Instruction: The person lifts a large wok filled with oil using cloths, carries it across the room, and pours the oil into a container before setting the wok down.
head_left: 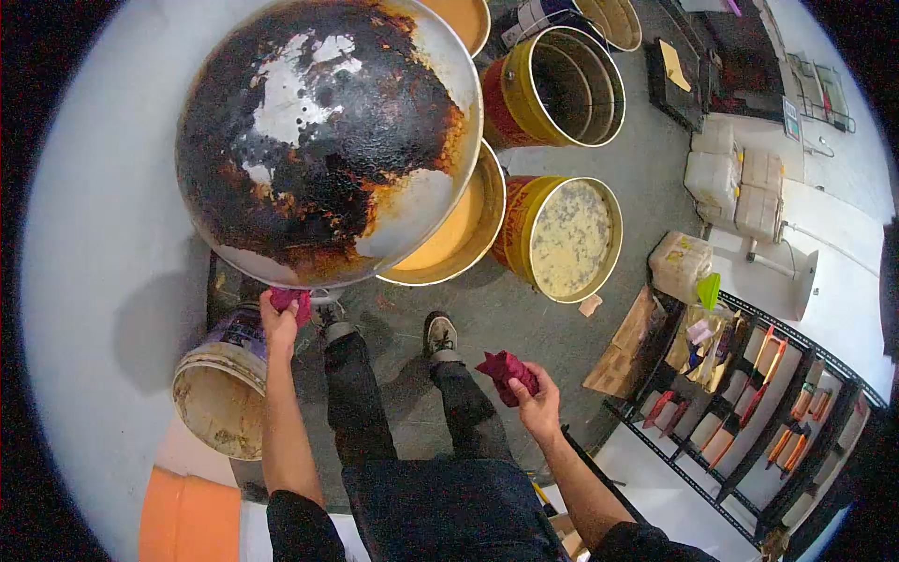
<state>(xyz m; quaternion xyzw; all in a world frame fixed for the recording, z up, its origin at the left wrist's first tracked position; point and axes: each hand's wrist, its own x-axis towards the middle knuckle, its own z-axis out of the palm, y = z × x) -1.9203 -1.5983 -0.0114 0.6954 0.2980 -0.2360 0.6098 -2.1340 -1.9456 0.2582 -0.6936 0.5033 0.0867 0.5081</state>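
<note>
A large round metal wok (328,140) is tilted up so its scorched black and rust-brown underside faces me. My left hand (279,323) is closed on a maroon cloth (298,303) at the wok's lower rim. Behind the wok stands a bucket (500,192) holding orange liquid, partly hidden; whether the rim touches it I cannot tell. Lower right, my right hand (537,405) is closed around another crumpled maroon cloth (507,377), apart from the wok.
A yellow bucket with speckled pale contents (573,234) and a dark-insided bucket (576,86) stand to the right. At lower left is a dirty white bucket (221,398), near an orange container (187,515). A tool rack (740,421) and plastic jugs (681,265) line the right side.
</note>
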